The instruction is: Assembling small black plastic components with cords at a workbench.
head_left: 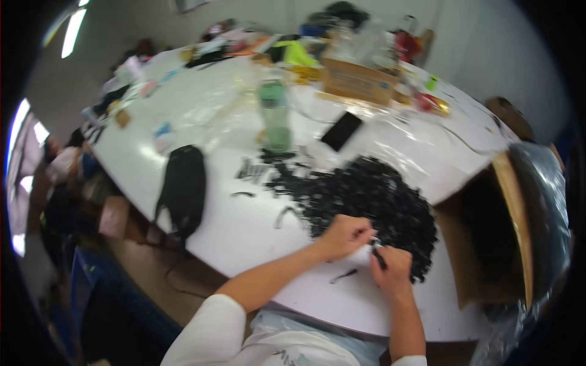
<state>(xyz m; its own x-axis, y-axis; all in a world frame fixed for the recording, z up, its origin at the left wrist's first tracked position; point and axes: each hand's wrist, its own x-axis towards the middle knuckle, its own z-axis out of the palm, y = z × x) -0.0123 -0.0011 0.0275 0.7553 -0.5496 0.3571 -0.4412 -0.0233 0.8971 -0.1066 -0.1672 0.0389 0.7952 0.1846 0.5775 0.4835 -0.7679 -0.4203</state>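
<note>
A large heap of small black pieces (372, 195) lies on the white table (262, 244). At its near edge my left hand (348, 236) is closed, its fingertips pinched together. What the left fingers hold is too small to make out. Just to the right and nearer to me, my right hand (395, 265) is closed round a small black piece (379, 258). A pale, shiny bit shows between the two hands, which are close together. One loose black strip (343, 276) lies on the table below the left hand.
An open cardboard box (452, 244) with plastic stands at the right. Behind the heap are a black phone (342, 131) and a green bottle (274, 116). A black pouch (183, 186) lies left. Another carton (357, 80) and clutter line the far edge. A person (64, 161) is at far left.
</note>
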